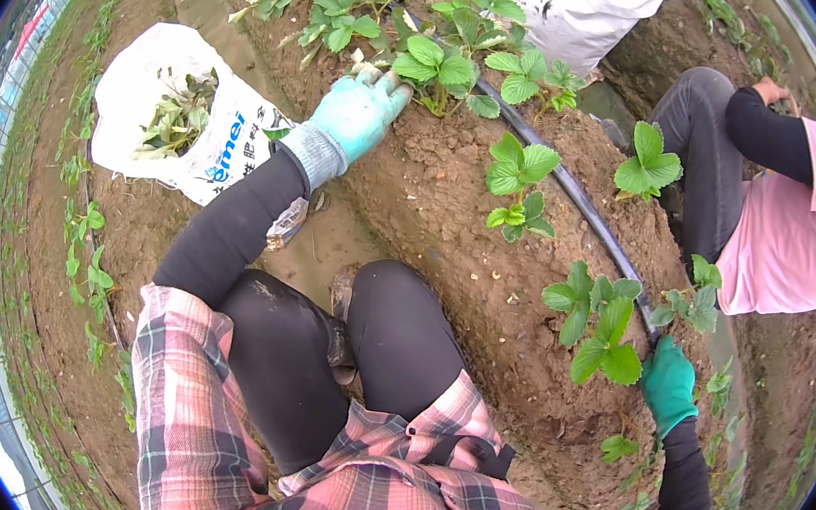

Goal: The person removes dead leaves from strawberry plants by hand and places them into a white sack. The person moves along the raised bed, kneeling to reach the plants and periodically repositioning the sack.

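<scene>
My left hand (362,112), in a pale mint work glove, rests palm down on the soil ridge. Its fingertips touch the ground at the foot of a strawberry plant (437,69); what lies under them is hidden. Farther down the ridge, my right hand (668,387) wears a darker green glove and is closed around a black irrigation hose (581,195). The hose curves along the top of the bed between the plants. Just left of my right hand grows another strawberry plant (605,345) with bright leaves.
A white fertiliser sack (138,73) stands at my left, its mouth holding withered leaves (181,116). Another white sack (582,14) sits across the ridge. At the right, a person in a pink top (796,231) crouches beside the bed. Muddy furrows (320,234) run alongside.
</scene>
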`<control>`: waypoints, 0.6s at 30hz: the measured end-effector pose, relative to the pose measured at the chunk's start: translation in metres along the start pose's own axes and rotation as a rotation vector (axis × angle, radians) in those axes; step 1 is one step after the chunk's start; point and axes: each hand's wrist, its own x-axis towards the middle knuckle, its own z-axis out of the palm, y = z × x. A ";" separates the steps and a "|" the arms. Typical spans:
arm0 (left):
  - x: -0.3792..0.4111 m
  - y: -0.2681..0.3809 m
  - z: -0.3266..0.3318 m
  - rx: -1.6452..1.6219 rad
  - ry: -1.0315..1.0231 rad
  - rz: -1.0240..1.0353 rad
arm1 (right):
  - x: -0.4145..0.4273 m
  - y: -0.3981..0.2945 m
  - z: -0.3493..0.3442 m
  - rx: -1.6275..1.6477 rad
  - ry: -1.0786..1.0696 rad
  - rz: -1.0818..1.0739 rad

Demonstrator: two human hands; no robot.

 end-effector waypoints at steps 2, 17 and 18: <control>0.007 -0.001 0.019 -0.035 0.162 0.014 | -0.001 0.000 -0.001 -0.001 -0.010 0.013; 0.028 0.049 -0.017 -0.282 -0.388 -0.295 | -0.003 0.003 0.000 0.015 -0.011 0.018; 0.030 0.052 -0.017 -0.355 -0.399 -0.332 | -0.003 0.002 0.000 0.018 -0.008 0.022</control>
